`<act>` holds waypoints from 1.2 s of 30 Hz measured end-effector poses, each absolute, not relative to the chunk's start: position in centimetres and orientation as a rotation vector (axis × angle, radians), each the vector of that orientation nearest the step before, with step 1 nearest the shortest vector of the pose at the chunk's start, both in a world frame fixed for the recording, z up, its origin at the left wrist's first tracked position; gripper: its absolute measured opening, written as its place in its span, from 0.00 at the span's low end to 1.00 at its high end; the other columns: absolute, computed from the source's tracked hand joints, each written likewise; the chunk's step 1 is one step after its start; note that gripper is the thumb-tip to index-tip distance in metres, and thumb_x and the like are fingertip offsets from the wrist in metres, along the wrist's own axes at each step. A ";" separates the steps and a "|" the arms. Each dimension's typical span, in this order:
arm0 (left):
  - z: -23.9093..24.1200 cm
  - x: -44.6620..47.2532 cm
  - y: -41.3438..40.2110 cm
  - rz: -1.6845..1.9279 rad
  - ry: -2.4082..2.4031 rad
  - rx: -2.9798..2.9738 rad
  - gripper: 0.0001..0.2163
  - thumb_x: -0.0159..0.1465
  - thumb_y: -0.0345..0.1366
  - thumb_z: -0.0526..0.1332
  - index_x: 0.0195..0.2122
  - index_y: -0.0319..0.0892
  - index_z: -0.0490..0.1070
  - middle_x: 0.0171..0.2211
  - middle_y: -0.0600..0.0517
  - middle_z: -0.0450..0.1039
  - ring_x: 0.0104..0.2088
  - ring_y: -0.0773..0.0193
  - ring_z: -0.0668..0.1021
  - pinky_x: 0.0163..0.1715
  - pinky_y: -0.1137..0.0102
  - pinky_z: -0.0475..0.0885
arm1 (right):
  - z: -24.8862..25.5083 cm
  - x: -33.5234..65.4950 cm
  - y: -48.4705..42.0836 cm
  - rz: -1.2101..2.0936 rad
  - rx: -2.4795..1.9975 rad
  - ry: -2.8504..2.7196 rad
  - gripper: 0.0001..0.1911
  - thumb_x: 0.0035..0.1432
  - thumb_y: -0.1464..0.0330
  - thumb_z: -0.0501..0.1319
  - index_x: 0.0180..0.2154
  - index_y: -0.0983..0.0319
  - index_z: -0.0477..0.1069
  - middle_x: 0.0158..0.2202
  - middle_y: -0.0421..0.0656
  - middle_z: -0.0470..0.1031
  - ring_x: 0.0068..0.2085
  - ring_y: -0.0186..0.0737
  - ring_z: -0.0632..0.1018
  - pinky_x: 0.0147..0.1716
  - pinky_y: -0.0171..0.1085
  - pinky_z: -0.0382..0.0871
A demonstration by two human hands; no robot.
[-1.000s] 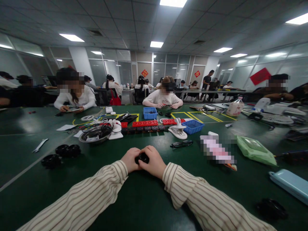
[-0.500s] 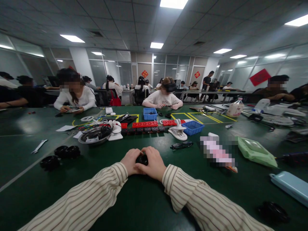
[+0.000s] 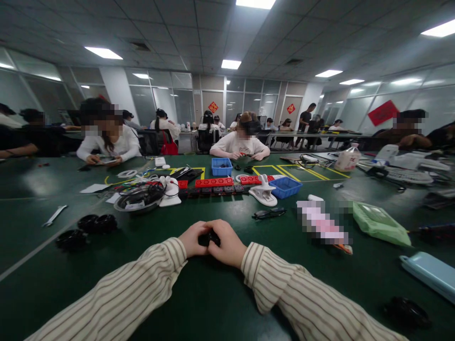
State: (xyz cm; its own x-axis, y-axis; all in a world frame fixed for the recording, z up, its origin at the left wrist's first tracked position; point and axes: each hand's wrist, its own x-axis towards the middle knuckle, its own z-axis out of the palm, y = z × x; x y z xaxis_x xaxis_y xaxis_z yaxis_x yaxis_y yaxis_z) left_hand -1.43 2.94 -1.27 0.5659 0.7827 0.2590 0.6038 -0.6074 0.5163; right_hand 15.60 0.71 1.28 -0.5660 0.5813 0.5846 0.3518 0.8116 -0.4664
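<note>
Both hands are closed round a glossy black round part [image 3: 209,238] at the middle of the green table [image 3: 220,293]. My left hand [image 3: 194,239] grips it from the left, and my right hand [image 3: 226,242] curls over its top and right side. Fingers hide most of it, so its exact kind cannot be made out. Similar black ring-shaped parts lie to the left: a pair side by side [image 3: 97,223] and a single one [image 3: 72,240]. Another black part [image 3: 407,312] rests at the lower right.
Beyond my hands lie glasses [image 3: 269,213], a white clip stand [image 3: 263,192], blue bins [image 3: 286,188], red and black blocks [image 3: 215,183] and a metal bowl of cables [image 3: 137,208]. A wrench [image 3: 54,216] is at left, a green packet [image 3: 382,224] at right. A co-worker [image 3: 240,142] sits opposite.
Both hands stay on the black part. The fingers of my right hand have shifted slightly over it, and the part appears turned a little. The view has moved slightly.
</note>
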 end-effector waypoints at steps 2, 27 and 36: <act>-1.3 -1.3 2.9 0.678 1.132 2.434 0.21 0.44 0.34 0.64 0.42 0.39 0.68 0.41 0.49 0.68 0.43 0.55 0.69 0.46 0.62 0.64 | 1.3 15.6 0.6 0.336 -0.716 -2.230 0.22 0.44 0.75 0.56 0.45 0.63 0.61 0.41 0.45 0.67 0.43 0.41 0.66 0.45 0.41 0.59; -0.5 -6.8 0.0 0.702 1.947 2.299 0.16 0.51 0.44 0.59 0.36 0.39 0.72 0.35 0.47 0.72 0.38 0.56 0.72 0.40 0.65 0.66 | -1.2 16.2 4.7 0.529 -1.085 -1.829 0.12 0.44 0.65 0.60 0.28 0.61 0.57 0.29 0.39 0.62 0.31 0.37 0.66 0.32 0.36 0.61; -0.7 -17.3 -4.4 0.582 2.507 1.906 0.25 0.51 0.49 0.56 0.48 0.42 0.64 0.38 0.49 0.72 0.38 0.56 0.74 0.38 0.67 0.68 | -1.3 16.1 4.7 0.541 -1.069 -1.843 0.13 0.43 0.64 0.61 0.28 0.61 0.58 0.29 0.40 0.63 0.33 0.39 0.67 0.32 0.36 0.61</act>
